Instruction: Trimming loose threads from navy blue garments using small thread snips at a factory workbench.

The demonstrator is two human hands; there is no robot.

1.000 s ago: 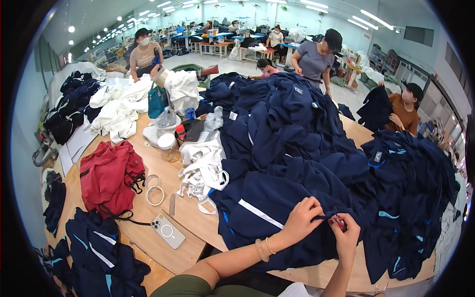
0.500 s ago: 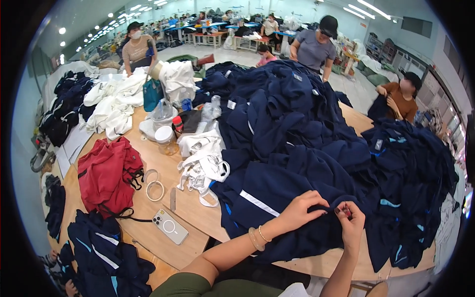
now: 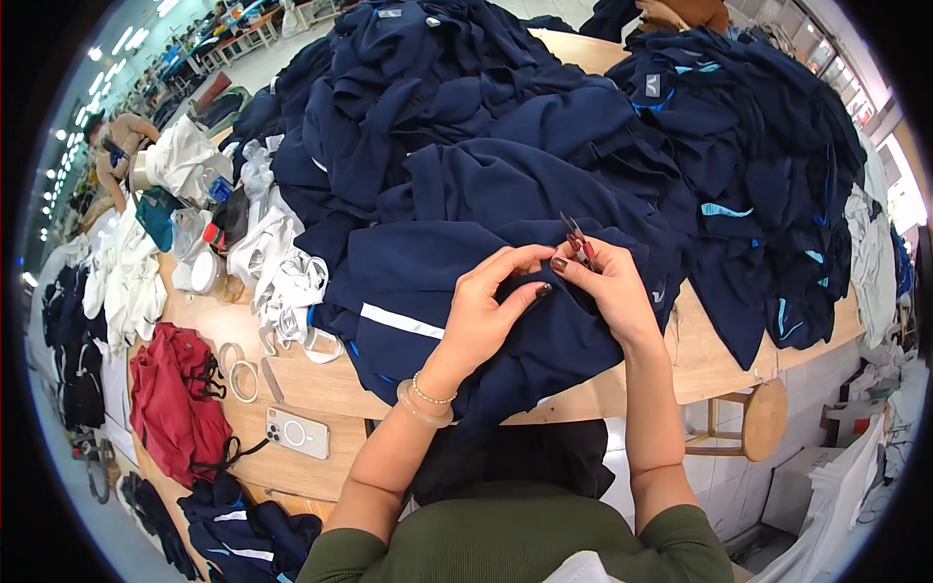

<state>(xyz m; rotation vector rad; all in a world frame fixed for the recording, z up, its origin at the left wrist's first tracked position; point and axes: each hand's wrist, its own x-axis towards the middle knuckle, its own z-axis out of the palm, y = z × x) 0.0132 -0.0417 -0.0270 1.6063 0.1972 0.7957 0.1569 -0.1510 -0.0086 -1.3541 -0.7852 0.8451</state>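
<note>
A navy garment with a white stripe (image 3: 457,291) lies spread over the near edge of the wooden table (image 3: 321,384). My left hand (image 3: 491,311) pinches a fold of its dark cloth, a bracelet on the wrist. My right hand (image 3: 607,287) holds small red-handled thread snips (image 3: 575,236), blades pointing up and away, and also touches the cloth. The two hands meet at the same spot on the garment. Behind them rises a big heap of navy garments (image 3: 544,107).
A white phone (image 3: 296,433), tape rings (image 3: 238,369) and a red garment (image 3: 175,408) lie to my left on the table. White cloth pieces (image 3: 277,267) pile beside the navy heap. A wooden stool (image 3: 753,423) stands at the right. A person (image 3: 117,151) works far left.
The view has tilted down and closer to the table. My hands have stayed together on the navy garment, and the snips now stand out above my right fingers.
</note>
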